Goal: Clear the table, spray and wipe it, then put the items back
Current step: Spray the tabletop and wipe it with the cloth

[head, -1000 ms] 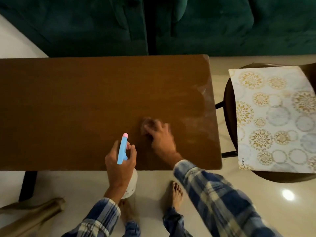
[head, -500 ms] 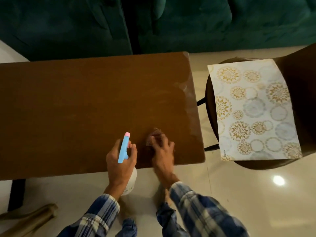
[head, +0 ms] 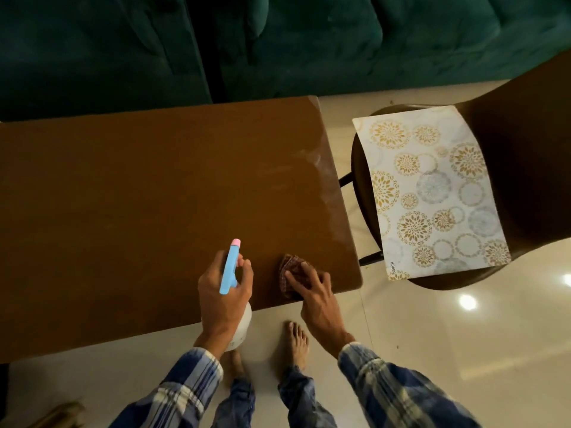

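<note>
Brown cloth (head: 290, 274) near surface's (head: 139, 196) right front corner, pressed flat under right hand (head: 312, 288), fingers spread. Left hand (head: 224, 291) gripping spray bottle (head: 230, 267) beside it. Patterned mat (head: 429, 193) on chair (head: 525, 156), right.

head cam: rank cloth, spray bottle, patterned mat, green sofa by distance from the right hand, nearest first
1. cloth: under the right hand, on the table's near right corner.
2. spray bottle: just to its left, in the left hand.
3. patterned mat: on the chair, off to the right.
4. green sofa: beyond the table's far edge.
</note>
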A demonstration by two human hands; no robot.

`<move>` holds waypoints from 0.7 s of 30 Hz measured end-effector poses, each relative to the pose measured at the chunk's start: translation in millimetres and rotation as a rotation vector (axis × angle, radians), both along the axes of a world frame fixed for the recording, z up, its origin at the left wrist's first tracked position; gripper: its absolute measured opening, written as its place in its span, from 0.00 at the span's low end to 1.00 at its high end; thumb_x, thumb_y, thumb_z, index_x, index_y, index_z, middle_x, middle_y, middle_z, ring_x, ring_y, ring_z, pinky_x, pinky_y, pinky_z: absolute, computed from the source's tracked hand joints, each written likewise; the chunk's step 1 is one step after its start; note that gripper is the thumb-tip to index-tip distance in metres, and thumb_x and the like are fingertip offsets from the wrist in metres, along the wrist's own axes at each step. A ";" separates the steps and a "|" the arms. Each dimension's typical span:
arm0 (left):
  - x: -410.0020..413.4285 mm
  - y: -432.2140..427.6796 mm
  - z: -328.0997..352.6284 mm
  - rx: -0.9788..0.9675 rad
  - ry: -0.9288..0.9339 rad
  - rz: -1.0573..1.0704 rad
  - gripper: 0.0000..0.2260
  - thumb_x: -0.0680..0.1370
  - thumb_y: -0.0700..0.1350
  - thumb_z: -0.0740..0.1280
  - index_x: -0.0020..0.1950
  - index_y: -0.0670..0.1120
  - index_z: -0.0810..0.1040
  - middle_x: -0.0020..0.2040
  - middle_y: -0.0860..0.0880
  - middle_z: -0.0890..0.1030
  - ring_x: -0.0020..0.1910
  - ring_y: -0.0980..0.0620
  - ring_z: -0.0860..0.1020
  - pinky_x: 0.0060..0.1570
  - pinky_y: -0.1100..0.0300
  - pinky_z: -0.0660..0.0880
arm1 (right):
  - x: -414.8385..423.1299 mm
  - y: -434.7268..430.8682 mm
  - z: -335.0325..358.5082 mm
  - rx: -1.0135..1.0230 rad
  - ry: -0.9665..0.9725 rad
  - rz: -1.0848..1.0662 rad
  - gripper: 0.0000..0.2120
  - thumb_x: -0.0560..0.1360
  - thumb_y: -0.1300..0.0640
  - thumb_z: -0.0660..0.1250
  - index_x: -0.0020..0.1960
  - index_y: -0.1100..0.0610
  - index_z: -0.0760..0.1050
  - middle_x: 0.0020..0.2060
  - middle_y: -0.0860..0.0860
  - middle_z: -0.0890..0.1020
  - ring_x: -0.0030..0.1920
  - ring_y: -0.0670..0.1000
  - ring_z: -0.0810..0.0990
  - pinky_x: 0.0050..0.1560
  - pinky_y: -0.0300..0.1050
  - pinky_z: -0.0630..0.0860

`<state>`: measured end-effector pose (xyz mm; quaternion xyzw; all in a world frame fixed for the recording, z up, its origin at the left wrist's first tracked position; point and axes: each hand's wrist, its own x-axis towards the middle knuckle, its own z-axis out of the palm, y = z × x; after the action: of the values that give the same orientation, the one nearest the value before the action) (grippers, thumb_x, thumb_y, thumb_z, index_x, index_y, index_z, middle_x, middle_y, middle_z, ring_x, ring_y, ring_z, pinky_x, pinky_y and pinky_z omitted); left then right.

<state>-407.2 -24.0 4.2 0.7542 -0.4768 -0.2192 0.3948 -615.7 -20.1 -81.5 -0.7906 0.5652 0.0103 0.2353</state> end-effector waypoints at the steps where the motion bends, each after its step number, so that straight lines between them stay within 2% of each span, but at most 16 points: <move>1: 0.5 -4.2 -0.9 -0.006 0.005 -0.013 0.07 0.76 0.42 0.74 0.50 0.43 0.78 0.35 0.55 0.77 0.28 0.57 0.77 0.31 0.71 0.76 | -6.0 -6.7 -1.9 -0.009 -0.002 0.010 0.40 0.75 0.68 0.64 0.78 0.38 0.60 0.78 0.52 0.57 0.68 0.63 0.65 0.61 0.59 0.78; 3: 2.4 -13.5 -3.4 -0.026 0.024 -0.035 0.08 0.75 0.42 0.75 0.51 0.43 0.79 0.36 0.55 0.77 0.32 0.55 0.78 0.33 0.75 0.74 | -18.9 -36.7 0.0 -0.027 -0.006 -0.196 0.35 0.76 0.67 0.64 0.77 0.40 0.65 0.78 0.52 0.60 0.66 0.62 0.64 0.63 0.59 0.76; 5: 1.5 -24.0 -2.3 -0.039 0.012 -0.053 0.08 0.75 0.42 0.75 0.51 0.42 0.79 0.38 0.56 0.78 0.32 0.58 0.78 0.35 0.76 0.74 | -29.7 -69.2 4.3 -0.038 -0.047 -0.423 0.33 0.75 0.68 0.61 0.75 0.44 0.70 0.76 0.54 0.62 0.64 0.62 0.64 0.63 0.64 0.75; 7: 1.9 -36.2 -3.6 -0.047 -0.001 -0.061 0.09 0.75 0.43 0.74 0.51 0.42 0.79 0.39 0.56 0.78 0.32 0.61 0.78 0.35 0.75 0.75 | -36.0 -75.4 5.7 -0.031 -0.028 -0.344 0.33 0.76 0.69 0.59 0.76 0.44 0.69 0.77 0.54 0.62 0.65 0.62 0.64 0.62 0.64 0.76; 10: -4.1 -52.4 -2.7 -0.045 -0.003 -0.047 0.09 0.75 0.44 0.74 0.52 0.42 0.80 0.39 0.54 0.80 0.33 0.59 0.79 0.34 0.71 0.77 | -63.3 -35.4 2.0 -0.037 0.021 -0.097 0.36 0.76 0.68 0.56 0.78 0.39 0.64 0.79 0.51 0.60 0.68 0.62 0.65 0.63 0.60 0.78; 14: -18.3 -74.4 -1.6 -0.041 -0.009 -0.011 0.10 0.75 0.43 0.75 0.52 0.42 0.80 0.40 0.55 0.80 0.33 0.59 0.79 0.35 0.73 0.76 | -89.2 -9.7 -6.0 -0.015 0.005 -0.134 0.44 0.69 0.76 0.62 0.75 0.39 0.68 0.78 0.51 0.63 0.64 0.60 0.68 0.57 0.58 0.81; 18: -41.8 -104.0 -1.8 -0.015 -0.022 0.031 0.10 0.74 0.42 0.76 0.52 0.42 0.80 0.39 0.56 0.78 0.32 0.61 0.78 0.35 0.76 0.74 | -82.4 -89.8 -5.3 -0.028 -0.122 -0.229 0.37 0.69 0.73 0.60 0.72 0.45 0.75 0.76 0.54 0.65 0.65 0.61 0.66 0.62 0.59 0.77; 21: -57.7 -126.9 -2.5 -0.015 -0.041 0.044 0.09 0.74 0.41 0.76 0.51 0.42 0.80 0.38 0.57 0.77 0.31 0.61 0.77 0.34 0.77 0.74 | -64.1 -170.3 -6.0 -0.033 -0.145 -0.144 0.34 0.71 0.69 0.58 0.72 0.46 0.75 0.75 0.54 0.66 0.63 0.62 0.66 0.63 0.61 0.74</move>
<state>-464.9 -150.8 1.7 0.7660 -0.4696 -0.1911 0.3952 -679.9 -190.4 -87.5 -0.7504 0.6021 -0.0732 0.2628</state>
